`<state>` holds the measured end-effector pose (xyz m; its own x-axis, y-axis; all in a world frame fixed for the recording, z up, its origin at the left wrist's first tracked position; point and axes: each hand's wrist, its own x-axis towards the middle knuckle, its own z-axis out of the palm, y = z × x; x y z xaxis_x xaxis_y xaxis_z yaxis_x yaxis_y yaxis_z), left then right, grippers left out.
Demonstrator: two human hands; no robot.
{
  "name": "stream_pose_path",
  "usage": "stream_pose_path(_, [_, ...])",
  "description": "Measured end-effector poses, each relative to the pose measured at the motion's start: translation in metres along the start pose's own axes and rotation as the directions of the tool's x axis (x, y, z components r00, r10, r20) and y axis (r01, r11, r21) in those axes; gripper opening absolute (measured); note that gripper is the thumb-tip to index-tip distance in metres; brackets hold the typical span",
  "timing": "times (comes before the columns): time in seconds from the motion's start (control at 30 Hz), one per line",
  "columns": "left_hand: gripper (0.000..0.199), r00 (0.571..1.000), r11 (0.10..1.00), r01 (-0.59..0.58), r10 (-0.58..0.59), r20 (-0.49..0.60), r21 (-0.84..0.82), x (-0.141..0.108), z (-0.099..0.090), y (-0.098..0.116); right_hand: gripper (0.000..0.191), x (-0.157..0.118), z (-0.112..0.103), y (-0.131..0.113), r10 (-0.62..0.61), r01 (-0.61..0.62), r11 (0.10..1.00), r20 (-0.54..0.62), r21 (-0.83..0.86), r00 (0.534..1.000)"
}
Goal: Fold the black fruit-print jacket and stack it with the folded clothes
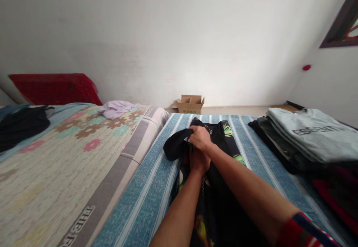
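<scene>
A black garment with green and yellow leaf print [229, 139] lies lengthwise on the blue striped surface [145, 187]. Over its upper part my right hand [200, 137] is closed on a black piece of cloth [175, 144], which loops out to the left. My left hand [199, 161] is just below the right one, its fingers curled at the black cloth and partly hidden. The two forearms come in from the bottom edge, close together at the hands.
Folded clothes are stacked at the right, a light grey shirt [321, 131] on top. To the left is a floral-patterned bed [72, 165] with a lilac cloth [117, 109] and a black garment [25, 124]. An open cardboard box [190, 105] stands by the wall.
</scene>
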<state>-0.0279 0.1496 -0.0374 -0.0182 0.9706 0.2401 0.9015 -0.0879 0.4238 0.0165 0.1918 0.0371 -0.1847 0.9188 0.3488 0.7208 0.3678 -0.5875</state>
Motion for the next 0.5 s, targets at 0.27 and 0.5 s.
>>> stream_pose_path(0.27, [0.041,0.997,0.999,-0.054,0.054,0.063,-0.006,-0.004,-0.008,0.007,0.023,-0.05,-0.065,0.119,0.709,-0.362,0.569,-0.218,0.738,0.671])
stream_pose_path(0.5, [0.043,0.993,0.998,-0.046,0.049,0.104,-0.031,-0.003,-0.01,0.006,0.026,-0.086,-0.054,0.152,0.82,-0.466,0.447,-0.141,0.763,0.555])
